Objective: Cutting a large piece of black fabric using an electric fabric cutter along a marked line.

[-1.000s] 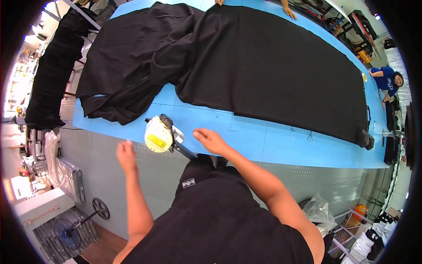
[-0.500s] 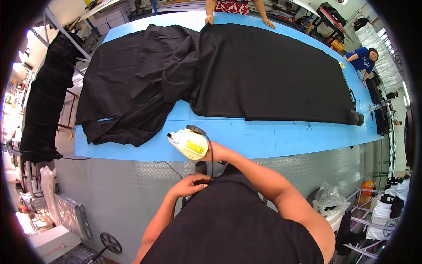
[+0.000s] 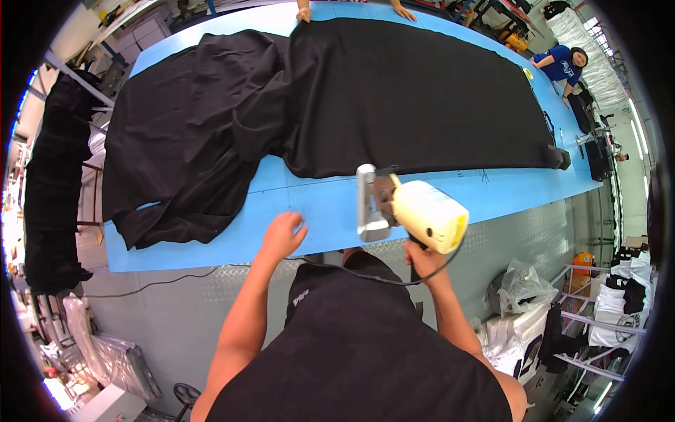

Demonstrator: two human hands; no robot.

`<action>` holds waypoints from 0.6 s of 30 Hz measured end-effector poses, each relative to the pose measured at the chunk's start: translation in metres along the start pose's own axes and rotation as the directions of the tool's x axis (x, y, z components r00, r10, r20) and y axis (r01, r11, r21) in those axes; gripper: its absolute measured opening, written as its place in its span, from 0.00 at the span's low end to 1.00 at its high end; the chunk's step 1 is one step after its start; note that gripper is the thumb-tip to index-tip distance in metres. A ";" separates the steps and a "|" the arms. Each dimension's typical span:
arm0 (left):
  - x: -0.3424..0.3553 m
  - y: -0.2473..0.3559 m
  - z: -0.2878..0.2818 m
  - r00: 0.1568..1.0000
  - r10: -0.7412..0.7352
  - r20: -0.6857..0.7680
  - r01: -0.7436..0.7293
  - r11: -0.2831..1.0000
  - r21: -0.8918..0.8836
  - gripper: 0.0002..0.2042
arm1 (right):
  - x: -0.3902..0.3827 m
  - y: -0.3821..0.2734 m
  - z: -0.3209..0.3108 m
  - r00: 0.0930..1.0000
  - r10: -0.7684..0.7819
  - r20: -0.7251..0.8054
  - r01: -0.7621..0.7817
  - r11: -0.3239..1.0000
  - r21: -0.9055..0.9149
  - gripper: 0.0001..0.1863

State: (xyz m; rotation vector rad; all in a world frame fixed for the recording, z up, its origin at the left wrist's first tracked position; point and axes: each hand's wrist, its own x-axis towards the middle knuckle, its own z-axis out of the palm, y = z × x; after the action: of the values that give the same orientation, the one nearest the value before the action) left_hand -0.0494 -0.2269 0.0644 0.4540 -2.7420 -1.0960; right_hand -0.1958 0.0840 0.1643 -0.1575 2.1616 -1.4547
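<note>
Cloth (image 3: 429, 98), black and broad, covers most of a blue table (image 3: 320, 211) before a worker in black, twelve o'clock being straight across from the worker's chest. At one o'clock, beside the cloth's near edge, the worker's right hand (image 3: 425, 260) grips the dark handle of a cream-yellow power tool (image 3: 429, 211), its flat metal plate (image 3: 363, 200) facing nine. A black cord (image 3: 404, 283) loops below the tool and runs toward nine. At eleven, the left hand (image 3: 283, 237) is open, fingers loosely bent, near the table's edge; from here one cannot tell whether it touches. The cloth lies flat toward one and bunches in folds toward eleven. A dark block (image 3: 559, 157) sits at its near corner at two. At twelve, a co-worker's hand (image 3: 304, 14) is at the cloth's far edge; a person in a blue shirt (image 3: 561, 67) is at the table's end, between one and two.
</note>
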 end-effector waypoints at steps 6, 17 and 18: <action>0.148 0.009 0.088 0.918 0.396 0.003 -0.390 0.901 0.191 0.10 | -0.012 0.002 -0.040 0.989 0.101 -0.109 -0.091 0.991 0.097 0.07; 0.196 0.002 0.126 0.887 0.426 0.180 -0.462 0.823 0.330 0.03 | 0.003 0.008 -0.057 0.991 0.111 -0.071 -0.117 0.989 -0.086 0.09; 0.194 0.002 0.123 0.887 0.424 0.184 -0.461 0.825 0.327 0.03 | 0.008 0.014 -0.057 0.991 0.116 -0.071 -0.122 0.989 -0.086 0.09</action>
State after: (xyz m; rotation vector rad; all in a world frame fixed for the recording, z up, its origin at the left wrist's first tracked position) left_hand -0.2639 -0.2108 -0.0174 -0.2164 -2.9231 -0.5096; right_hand -0.2273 0.1346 0.1653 -0.0118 2.2499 -1.3132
